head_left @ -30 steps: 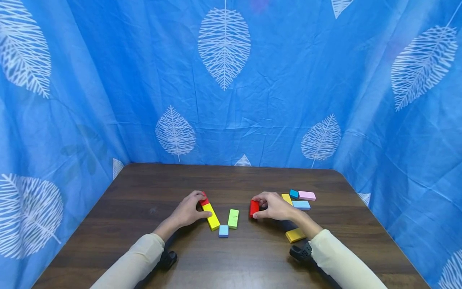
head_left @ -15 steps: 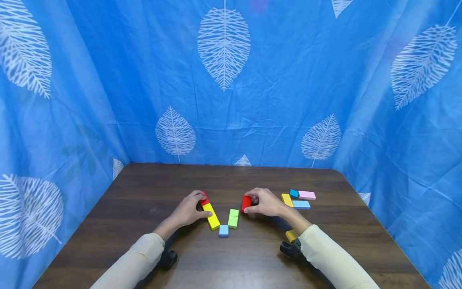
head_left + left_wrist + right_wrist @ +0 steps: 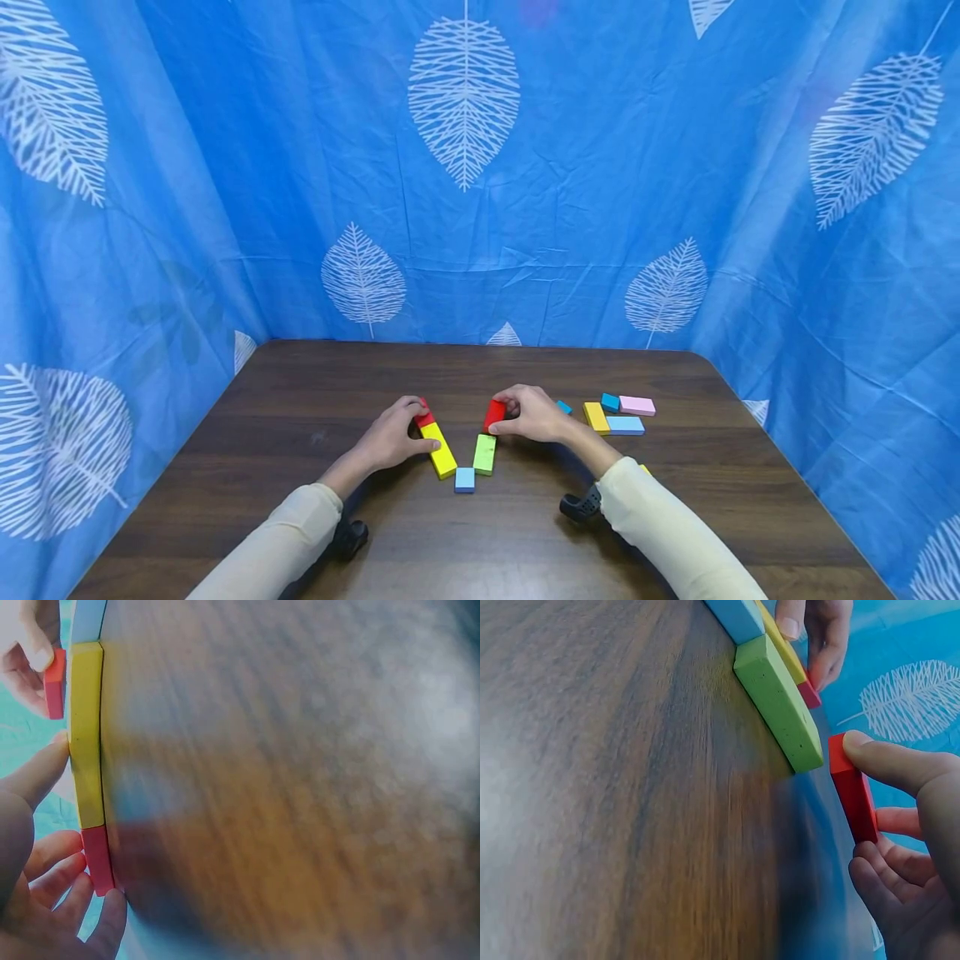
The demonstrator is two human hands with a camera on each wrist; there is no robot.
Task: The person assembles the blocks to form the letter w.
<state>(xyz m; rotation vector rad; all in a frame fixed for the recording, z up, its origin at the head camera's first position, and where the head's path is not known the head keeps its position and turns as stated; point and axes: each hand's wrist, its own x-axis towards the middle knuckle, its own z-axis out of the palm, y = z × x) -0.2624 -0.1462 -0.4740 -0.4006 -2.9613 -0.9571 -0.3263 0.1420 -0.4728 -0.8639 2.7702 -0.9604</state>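
In the head view, my left hand (image 3: pixel 388 435) rests against a line of two blocks, its thumb at the yellow block (image 3: pixel 441 456) and its fingertips around the small red block (image 3: pixel 98 862). A light blue block (image 3: pixel 465 480) lies at the yellow one's near end, beside a green block (image 3: pixel 484 455). My right hand (image 3: pixel 534 415) pinches another red block (image 3: pixel 494 412) between thumb and fingers, just beyond the green block's far end. In the right wrist view a gap shows between this red block (image 3: pixel 852 791) and the green one (image 3: pixel 780 705).
To the right lie an orange-yellow block (image 3: pixel 596 418), a blue block (image 3: pixel 626 426), a pink block (image 3: pixel 637 406) and a teal block (image 3: pixel 610 403). Another teal piece (image 3: pixel 564 407) shows behind the right hand. A blue leaf-patterned curtain (image 3: pixel 465 275) surrounds the brown table (image 3: pixel 465 550).
My right hand has carried its red block leftward and slightly away from me, to the green block's far end. The left hand and its blocks have stayed put.
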